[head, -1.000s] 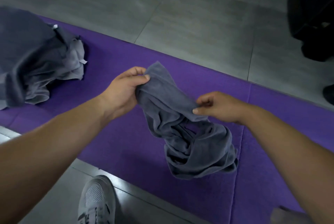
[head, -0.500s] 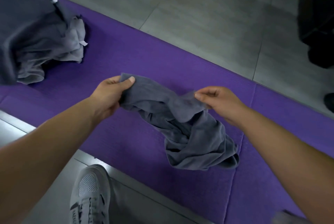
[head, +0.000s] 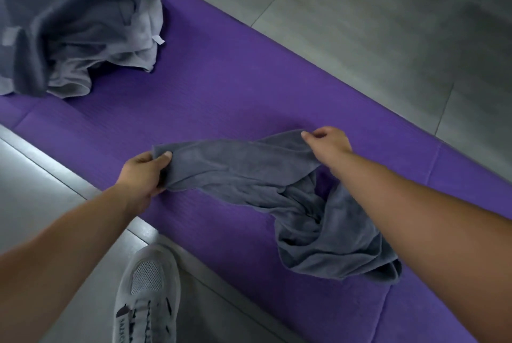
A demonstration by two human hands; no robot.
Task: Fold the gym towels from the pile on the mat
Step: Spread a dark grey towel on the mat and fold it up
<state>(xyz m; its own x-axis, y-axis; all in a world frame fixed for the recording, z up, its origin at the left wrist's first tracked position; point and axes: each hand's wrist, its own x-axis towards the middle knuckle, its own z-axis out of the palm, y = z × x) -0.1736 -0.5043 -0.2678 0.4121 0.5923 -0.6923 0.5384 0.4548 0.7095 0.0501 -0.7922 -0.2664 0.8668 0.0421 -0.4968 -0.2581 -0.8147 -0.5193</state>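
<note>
A grey gym towel is stretched between my two hands over the purple mat. My left hand grips its left corner, thumb on top. My right hand pinches the upper right edge. The towel's top edge runs nearly straight between them, while the rest hangs crumpled down to the mat at the lower right, partly hidden by my right forearm. The pile of grey towels lies at the mat's far left, some darker, some lighter.
Grey floor tiles lie beyond the mat's far edge. A grey ledge borders the mat's near edge, and my grey sneaker stands on it below my left arm.
My hands have moved apart, pulling the towel's top edge out wider and straighter. The left hand went left and down, the right hand right. The view tilted down toward the mat.
</note>
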